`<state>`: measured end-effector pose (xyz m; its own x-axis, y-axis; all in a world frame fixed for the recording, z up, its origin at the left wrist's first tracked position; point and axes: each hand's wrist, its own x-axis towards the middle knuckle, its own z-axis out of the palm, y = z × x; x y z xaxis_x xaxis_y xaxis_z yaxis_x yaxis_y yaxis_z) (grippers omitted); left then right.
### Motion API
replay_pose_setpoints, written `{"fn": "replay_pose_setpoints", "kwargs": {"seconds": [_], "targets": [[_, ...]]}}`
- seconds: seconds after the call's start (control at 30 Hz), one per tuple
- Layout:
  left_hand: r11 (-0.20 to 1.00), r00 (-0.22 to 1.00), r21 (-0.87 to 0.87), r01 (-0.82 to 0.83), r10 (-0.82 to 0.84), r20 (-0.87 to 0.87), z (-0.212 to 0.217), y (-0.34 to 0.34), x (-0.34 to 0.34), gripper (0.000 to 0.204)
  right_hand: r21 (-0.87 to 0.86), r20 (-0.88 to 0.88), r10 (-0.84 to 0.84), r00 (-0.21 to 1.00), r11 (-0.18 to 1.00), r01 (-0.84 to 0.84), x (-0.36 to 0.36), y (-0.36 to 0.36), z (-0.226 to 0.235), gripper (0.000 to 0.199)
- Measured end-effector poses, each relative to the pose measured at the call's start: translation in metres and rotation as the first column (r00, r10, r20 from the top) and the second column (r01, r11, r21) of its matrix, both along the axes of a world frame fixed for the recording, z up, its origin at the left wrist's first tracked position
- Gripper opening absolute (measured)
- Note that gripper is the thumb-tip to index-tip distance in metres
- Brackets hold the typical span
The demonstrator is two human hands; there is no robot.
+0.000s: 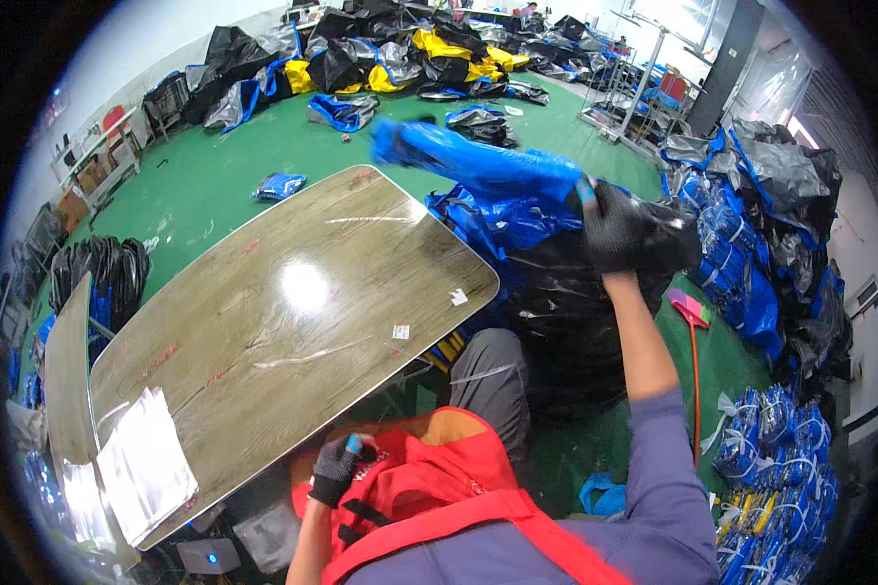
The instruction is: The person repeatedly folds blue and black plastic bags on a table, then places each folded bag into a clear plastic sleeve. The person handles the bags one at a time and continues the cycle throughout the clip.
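Observation:
My right hand (615, 229), in a dark glove, is raised over the right end of the table. Its fingers are closed on a blue plastic sheet (498, 166), whose far end swings out to the left and is blurred. Below it bulges a large pile of blue and black plastic sheeting (566, 292) beside the table's corner. My left hand (337, 470), in a dark glove with a blue thumb tip, is held by my red apron (439, 468) at the table's near edge. Its fingers are curled, and nothing shows in them.
The wood-patterned table (263, 341) carries white sheets (148, 458) at its near left end. Bundled blue packs (771, 468) are stacked at lower right. A long-handled pink broom (691, 308) lies behind my right arm. Heaps of black, blue and yellow sheeting (390, 58) line the far side.

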<state>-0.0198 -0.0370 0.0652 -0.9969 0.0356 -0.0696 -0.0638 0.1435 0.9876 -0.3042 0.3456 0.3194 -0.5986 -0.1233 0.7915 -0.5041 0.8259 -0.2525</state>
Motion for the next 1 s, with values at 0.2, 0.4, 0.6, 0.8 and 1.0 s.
{"fn": "replay_pose_setpoints", "kwargs": {"seconds": [0.2, 0.4, 0.6, 0.8, 1.0], "targets": [[0.463, 0.93, 0.806, -0.369, 0.183, 0.32, 0.068, -0.045, -0.086, 0.054, -0.012, 0.811, 0.372, 0.451, 0.781, -0.624, 0.203, -0.032, -0.078, 0.023], [0.806, 0.975, 0.551, -0.216, 0.151, 0.162, 0.159, -0.099, -0.043, 0.055, -0.342, 0.887, 0.461, 0.034, 0.703, -0.624, 0.213, -0.026, -0.117, 0.027], [0.987, 0.879, -0.085, -0.135, 0.159, 0.45, 0.173, -0.146, 0.112, 0.059, 0.477, 0.453, -0.461, 0.763, 0.849, 0.229, 0.047, -0.036, -0.105, 0.059], [0.85, 0.563, -0.151, -0.504, 0.456, 0.689, 0.084, -0.125, 0.228, 0.065, 0.637, 0.444, -0.474, 0.761, 0.763, 0.104, -0.024, -0.107, -0.184, 0.049], [0.315, 0.511, 0.404, -0.859, 0.479, 0.714, -0.015, -0.084, 0.261, 0.055, 0.176, 0.592, 0.024, 0.805, 0.971, -0.159, -0.082, -0.105, -0.179, 0.037]]}}
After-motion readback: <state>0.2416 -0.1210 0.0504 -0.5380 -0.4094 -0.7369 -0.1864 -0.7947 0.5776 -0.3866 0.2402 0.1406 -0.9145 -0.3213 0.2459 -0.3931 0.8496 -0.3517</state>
